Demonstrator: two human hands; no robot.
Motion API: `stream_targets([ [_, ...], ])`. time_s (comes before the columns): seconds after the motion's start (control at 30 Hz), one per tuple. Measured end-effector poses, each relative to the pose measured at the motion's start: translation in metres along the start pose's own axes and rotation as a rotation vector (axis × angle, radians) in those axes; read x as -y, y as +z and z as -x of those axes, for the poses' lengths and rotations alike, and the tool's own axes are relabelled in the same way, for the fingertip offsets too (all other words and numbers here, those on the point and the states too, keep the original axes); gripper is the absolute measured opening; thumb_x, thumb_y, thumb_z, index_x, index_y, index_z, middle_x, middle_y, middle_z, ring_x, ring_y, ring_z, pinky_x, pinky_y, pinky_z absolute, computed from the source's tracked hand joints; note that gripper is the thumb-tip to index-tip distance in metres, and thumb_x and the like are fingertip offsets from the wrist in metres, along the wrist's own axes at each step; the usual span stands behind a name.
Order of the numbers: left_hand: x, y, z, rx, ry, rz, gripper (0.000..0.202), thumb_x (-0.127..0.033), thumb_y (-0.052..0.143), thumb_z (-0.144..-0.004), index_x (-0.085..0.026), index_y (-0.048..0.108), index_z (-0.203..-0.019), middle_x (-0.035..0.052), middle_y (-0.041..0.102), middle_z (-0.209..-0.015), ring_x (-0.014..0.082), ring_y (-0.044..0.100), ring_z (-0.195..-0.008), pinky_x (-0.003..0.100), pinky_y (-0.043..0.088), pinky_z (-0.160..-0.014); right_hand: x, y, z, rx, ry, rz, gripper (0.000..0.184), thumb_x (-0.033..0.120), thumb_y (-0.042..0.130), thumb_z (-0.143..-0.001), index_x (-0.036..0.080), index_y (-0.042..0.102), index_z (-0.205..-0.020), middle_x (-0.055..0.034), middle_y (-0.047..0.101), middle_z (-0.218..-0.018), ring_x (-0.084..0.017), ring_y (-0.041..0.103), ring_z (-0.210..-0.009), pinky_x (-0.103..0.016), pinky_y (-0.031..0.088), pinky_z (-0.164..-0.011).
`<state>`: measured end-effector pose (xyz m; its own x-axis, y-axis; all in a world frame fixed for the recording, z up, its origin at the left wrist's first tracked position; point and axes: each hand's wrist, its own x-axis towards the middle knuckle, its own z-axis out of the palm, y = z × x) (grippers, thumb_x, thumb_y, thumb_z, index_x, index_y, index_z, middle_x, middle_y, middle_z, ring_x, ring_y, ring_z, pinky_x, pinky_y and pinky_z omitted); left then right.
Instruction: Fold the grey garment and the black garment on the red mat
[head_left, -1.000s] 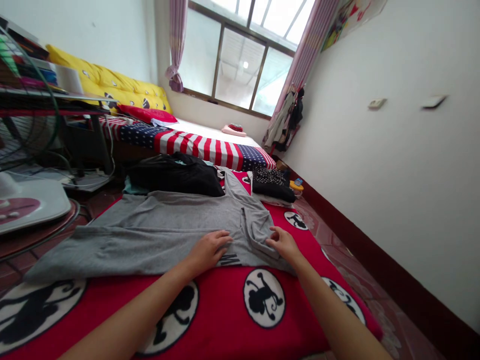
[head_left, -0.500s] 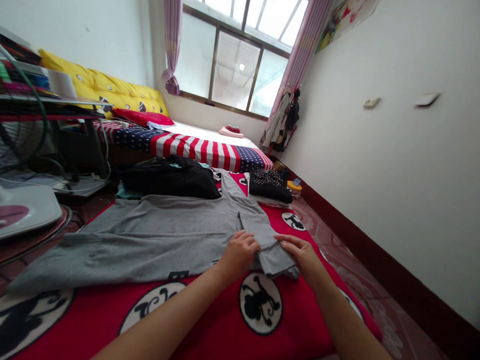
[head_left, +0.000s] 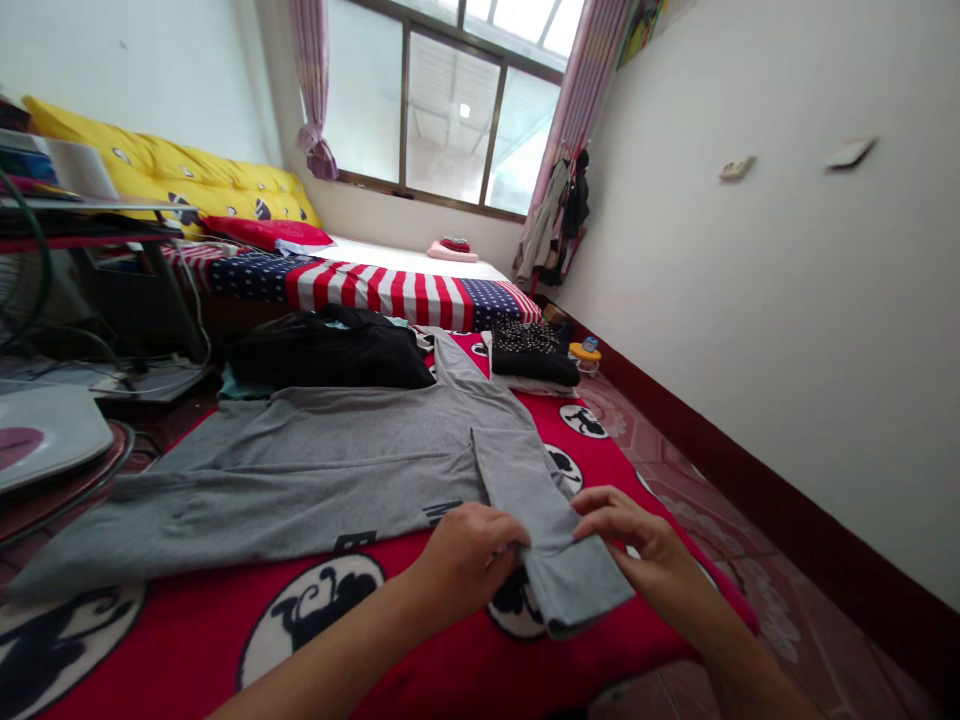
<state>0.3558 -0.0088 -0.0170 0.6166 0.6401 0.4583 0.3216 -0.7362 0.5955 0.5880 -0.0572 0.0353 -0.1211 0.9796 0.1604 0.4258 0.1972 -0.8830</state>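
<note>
A grey long-sleeved shirt [head_left: 360, 430] lies spread over a red blanket [head_left: 420, 670] printed with black figures in white circles. Dark letters show along its near edge. The near sleeve is folded across, its cuff end sticking out toward me between my hands. My left hand [head_left: 480, 550] pinches the left edge of this sleeve. On the sleeve's right edge, my right hand [head_left: 626, 535] grips the cloth between thumb and fingers. The far sleeve stretches away, between two piles of clothes.
Black clothes [head_left: 330, 350] are heaped at the back left, and a folded dark stack [head_left: 532, 355] sits at the back right. Beyond is a bed [head_left: 375, 285] with a striped cover. On the left stand a desk [head_left: 90, 210] and a stool [head_left: 52, 440]; a wall runs along the right.
Both hands have moved nearer to me, drawing the sleeve's cuff end along. The sleeve now lies flatter and longer, reaching further over the blanket. The view has shifted slightly.
</note>
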Motion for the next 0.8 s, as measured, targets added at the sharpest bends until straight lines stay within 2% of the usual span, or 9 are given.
stream_targets([
  [0.07,0.004,-0.008,-0.013,-0.027,-0.078,0.156,0.021,-0.011,0.056,-0.075,-0.022,0.07,-0.086,0.0009,0.073,-0.082,0.0165,0.066,-0.077,0.026,0.048,-0.073,0.002,0.0,-0.018,-0.022,0.052,-0.084,0.012,0.034,0.073,-0.069,0.025,0.073,-0.077,-0.008,0.067,-0.107,-0.025,0.062,-0.101,-0.034,0.051,-0.083],
  [0.17,0.027,-0.019,-0.047,-0.145,-0.246,0.405,0.014,-0.018,0.061,-0.075,-0.018,0.069,-0.086,0.0015,0.071,-0.074,0.0155,0.065,-0.07,0.024,0.049,-0.066,-0.008,0.003,-0.066,-0.097,0.122,-0.17,0.031,0.041,0.073,-0.067,0.021,0.07,-0.091,-0.0067,0.07,-0.091,-0.023,0.065,-0.083,-0.032,0.052,-0.071],
  [0.27,0.061,-0.019,-0.076,-0.277,-0.527,0.653,0.039,-0.025,0.069,-0.073,-0.016,0.06,-0.109,-0.0012,0.065,-0.069,0.013,0.063,-0.064,0.022,0.048,-0.061,-0.033,0.015,-0.115,-0.216,0.202,-0.145,0.045,0.043,0.062,-0.075,0.019,0.061,-0.113,-0.0073,0.07,-0.092,-0.021,0.065,-0.082,-0.029,0.051,-0.067],
  [0.3,0.072,-0.016,-0.081,-0.282,-0.612,0.718,0.048,-0.028,0.071,-0.072,-0.017,0.055,-0.116,-0.002,0.064,-0.068,0.0122,0.063,-0.062,0.023,0.048,-0.06,-0.044,0.021,-0.127,-0.245,0.245,-0.103,0.047,0.042,0.062,-0.075,0.017,0.059,-0.116,-0.0077,0.07,-0.092,-0.022,0.065,-0.084,-0.03,0.051,-0.068],
  [0.37,0.089,-0.008,-0.081,-0.269,-0.701,0.78,0.057,-0.031,0.073,-0.071,-0.016,0.05,-0.121,-0.0022,0.063,-0.068,0.0118,0.062,-0.06,0.024,0.05,-0.061,-0.064,0.034,-0.14,-0.274,0.297,-0.043,0.049,0.034,0.067,-0.07,0.016,0.06,-0.114,-0.009,0.07,-0.094,-0.024,0.065,-0.091,-0.032,0.051,-0.074],
  [0.5,0.106,0.012,-0.066,-0.279,-0.671,0.794,0.062,-0.031,0.077,-0.065,-0.014,0.054,-0.12,0.0002,0.064,-0.073,0.0132,0.062,-0.067,0.025,0.049,-0.064,-0.093,0.054,-0.139,-0.299,0.274,-0.015,0.047,0.025,0.068,-0.063,0.017,0.062,-0.109,-0.0095,0.067,-0.108,-0.026,0.061,-0.106,-0.036,0.048,-0.089],
  [0.6,0.108,0.022,-0.062,-0.295,-0.636,0.804,0.055,-0.032,0.08,-0.06,-0.013,0.064,-0.11,0.0015,0.065,-0.074,0.014,0.062,-0.068,0.024,0.047,-0.064,-0.099,0.055,-0.136,-0.3,0.251,-0.014,0.046,0.025,0.067,-0.063,0.017,0.062,-0.108,-0.0096,0.067,-0.111,-0.026,0.06,-0.108,-0.039,0.045,-0.095],
  [0.7,0.104,0.023,-0.066,-0.327,-0.636,0.798,0.05,-0.03,0.082,-0.058,-0.012,0.069,-0.103,0.0033,0.065,-0.075,0.0148,0.061,-0.068,0.024,0.046,-0.061,-0.092,0.053,-0.138,-0.279,0.226,-0.028,0.047,0.023,0.064,-0.062,0.015,0.061,-0.108,-0.0108,0.067,-0.111,-0.027,0.061,-0.106,-0.04,0.047,-0.093],
  [0.8,0.09,0.014,-0.068,-0.352,-0.61,0.854,0.061,-0.032,0.082,-0.06,-0.014,0.065,-0.116,0.0064,0.069,-0.087,0.017,0.064,-0.075,0.025,0.048,-0.063,-0.068,0.057,-0.137,-0.224,0.098,-0.088,0.05,0.02,0.061,-0.063,0.016,0.059,-0.113,-0.0089,0.065,-0.117,-0.023,0.06,-0.108,-0.036,0.047,-0.093],
])
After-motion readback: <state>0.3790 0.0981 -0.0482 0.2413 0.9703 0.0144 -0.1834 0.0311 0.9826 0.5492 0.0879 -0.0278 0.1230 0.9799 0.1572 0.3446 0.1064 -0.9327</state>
